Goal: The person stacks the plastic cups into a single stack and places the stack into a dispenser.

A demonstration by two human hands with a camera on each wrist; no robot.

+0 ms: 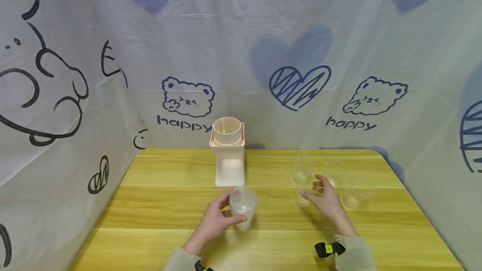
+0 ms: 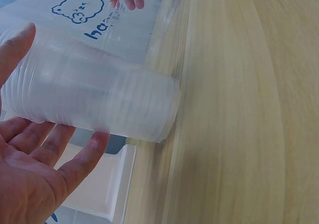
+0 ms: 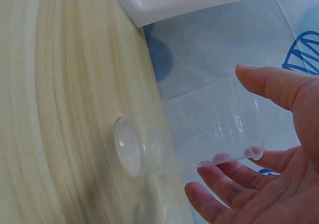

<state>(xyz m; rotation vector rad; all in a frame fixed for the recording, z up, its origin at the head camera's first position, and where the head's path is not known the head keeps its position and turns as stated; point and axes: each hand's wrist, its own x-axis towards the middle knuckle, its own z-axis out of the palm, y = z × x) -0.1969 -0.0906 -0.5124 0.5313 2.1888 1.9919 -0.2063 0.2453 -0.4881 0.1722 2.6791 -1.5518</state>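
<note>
Head view: wood-grain tabletop (image 1: 158, 208), yellowish w/ darker bands running side to side & rounded far corners, sits in a booth of pale fabric (image 1: 233, 53) hung at 9, 12 & 3 o'clock. Fabric's creased, w/ blue hearts, bear drawings (image 1: 188, 97) & "happy" lettering approx 11 & 1 o'clock; a big black line drawing (image 1: 41, 66) fills the 10 o'clock side. Cream stand (image 1: 230, 162) w/ round, open-topped holder is near the table's far edge, just shy of 12 o'clock from the stack of cups (image 1: 242, 206). That stack, translucent & nested, is mid-table, tilted in the L hand (image 1: 218, 218), thumb one side, fingers the other, gap only as wide as the cups. R hand (image 1: 328, 202), approx 3 o'clock from the stack, curls loosely round a single clear cup (image 3: 194, 129), thumb by the rim, fingertips on the opp. side; can't tell how firm. From that cup, more clear ones stand on the wood: one at 12 (image 1: 302, 175), one at 2 (image 1: 336, 175), one at 3 (image 1: 353, 198). Pale sleeves (image 1: 355, 254) & dark wrist straps (image 1: 329, 249) come in from 5 & 7 o'clock.
</note>
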